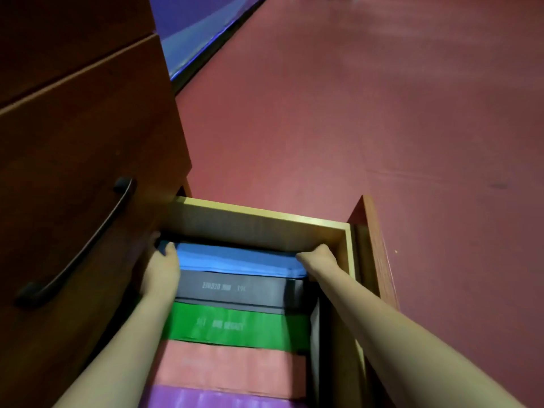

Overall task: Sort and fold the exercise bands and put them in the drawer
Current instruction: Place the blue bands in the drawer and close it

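Both arms are stretched out and down into the open drawer. The left hand has its thumb over the left end of the folded blue band with the fingers tucked out of sight, so it's pinching it. The right hand curls round the other end, same deal. The blue band sits between the two grips, close to the drawer's far wall. On the wrist side of the grips lie a black band, then a green band, a pink band and a purple band, side by side. Left of the left hand is a dark wood cabinet with a black handle. Beyond the hands there's red floor and a blue mat.
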Demonstrator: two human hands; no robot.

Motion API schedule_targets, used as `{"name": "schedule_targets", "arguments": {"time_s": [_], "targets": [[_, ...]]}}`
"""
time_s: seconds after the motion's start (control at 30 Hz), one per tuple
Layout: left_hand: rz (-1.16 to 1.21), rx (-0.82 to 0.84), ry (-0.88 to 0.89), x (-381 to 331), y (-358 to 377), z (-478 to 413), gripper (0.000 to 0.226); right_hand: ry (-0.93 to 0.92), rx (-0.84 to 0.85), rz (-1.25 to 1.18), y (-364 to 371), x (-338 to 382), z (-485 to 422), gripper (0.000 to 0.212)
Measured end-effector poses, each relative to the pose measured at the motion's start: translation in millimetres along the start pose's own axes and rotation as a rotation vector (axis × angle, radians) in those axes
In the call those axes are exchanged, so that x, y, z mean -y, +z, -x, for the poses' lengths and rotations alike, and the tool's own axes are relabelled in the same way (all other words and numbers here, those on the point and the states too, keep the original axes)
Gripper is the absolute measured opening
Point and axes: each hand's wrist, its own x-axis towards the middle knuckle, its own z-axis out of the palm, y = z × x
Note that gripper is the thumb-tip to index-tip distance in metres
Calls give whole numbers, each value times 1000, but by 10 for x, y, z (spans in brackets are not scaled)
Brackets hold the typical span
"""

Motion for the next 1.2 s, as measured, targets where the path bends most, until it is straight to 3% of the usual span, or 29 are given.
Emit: {"name": "schedule_targets", "arguments": {"time_s": [0.1,0.2,0.3,0.43,0.57,0.67,0.9,1.2], "targets": [[83,77,270,-370,-45,529,25,-145,52,-176,-175,123,278,5],[121,339,470,-659,44,1176,24,-366,18,-433,-481,278,678,19],[98,584,604,-903,96,1951,41,-597,-131,-319,-867,133,1069,21],[-243,748,765,-939,133,2515,57,-527,-225,-127,-1115,-405,1369,25],[-361,719,804,-965,84,2636,53,-385,-151,-163,-1103,-784,1593,34],[-457,674,850,-991,80,2696,48,-345,-61,-266,-1106,-930,1747,28],[-635,601,947,-986,-10,2605,53,-187,63,-641,-956,-986,1870,26],[-802,487,955,-841,-496,2145,46,-107,260,-705,-324,-738,2195,37]]}}
